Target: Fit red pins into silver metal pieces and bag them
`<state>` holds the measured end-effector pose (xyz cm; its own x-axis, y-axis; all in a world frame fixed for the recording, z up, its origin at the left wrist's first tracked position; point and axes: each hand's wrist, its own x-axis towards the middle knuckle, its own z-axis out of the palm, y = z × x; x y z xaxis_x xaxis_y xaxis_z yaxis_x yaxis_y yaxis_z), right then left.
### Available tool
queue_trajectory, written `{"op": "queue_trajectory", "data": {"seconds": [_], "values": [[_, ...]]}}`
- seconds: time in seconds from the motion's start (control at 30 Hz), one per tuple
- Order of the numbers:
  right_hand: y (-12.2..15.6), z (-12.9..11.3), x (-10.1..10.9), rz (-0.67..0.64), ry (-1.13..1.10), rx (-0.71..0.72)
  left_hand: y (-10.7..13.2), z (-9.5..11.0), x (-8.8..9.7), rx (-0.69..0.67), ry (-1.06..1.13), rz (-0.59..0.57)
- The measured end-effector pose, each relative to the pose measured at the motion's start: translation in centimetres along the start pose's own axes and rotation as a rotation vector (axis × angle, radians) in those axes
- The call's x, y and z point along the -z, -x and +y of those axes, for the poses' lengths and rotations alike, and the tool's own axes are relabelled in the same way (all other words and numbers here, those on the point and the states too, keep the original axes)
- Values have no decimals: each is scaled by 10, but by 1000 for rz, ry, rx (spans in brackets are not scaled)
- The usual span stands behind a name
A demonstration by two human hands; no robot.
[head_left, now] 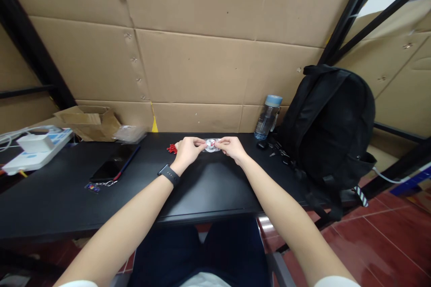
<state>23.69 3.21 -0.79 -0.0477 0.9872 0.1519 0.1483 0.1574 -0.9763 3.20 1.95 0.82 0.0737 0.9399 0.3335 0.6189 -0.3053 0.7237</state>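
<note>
Between my two hands, over the far part of the black table, is a small clear plastic bag [212, 145] with something red and white inside that is too small to name. My left hand [189, 150] pinches its left end, with a dark watch on the wrist. The right end is pinched between thumb and finger of my right hand [232, 147]. Just left of my left hand lies a bunch of small red pieces [172, 148], partly hidden behind that hand.
A phone [115, 163] with a strap, a white power strip [38, 150], a paper bag [90, 123] and clear plastic packaging [130, 134] lie left. On the right stand a water bottle [267, 117], keys [274, 150] and a black backpack [332, 121]. A cardboard wall [195, 67] closes the back.
</note>
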Motion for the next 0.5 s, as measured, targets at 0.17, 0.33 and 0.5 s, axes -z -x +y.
{"op": "queue_trajectory", "data": {"seconds": [0.17,0.33,0.5], "values": [[0,-5,1,-19,-5,-17,-3,-1,5,-27,-79,33],[-2,-3,7,-55,-6,-24,-5,-5,7,-81,-94,44],[0,-4,8,-32,-52,-26,-6,-7,6,-88,-89,59]]}}
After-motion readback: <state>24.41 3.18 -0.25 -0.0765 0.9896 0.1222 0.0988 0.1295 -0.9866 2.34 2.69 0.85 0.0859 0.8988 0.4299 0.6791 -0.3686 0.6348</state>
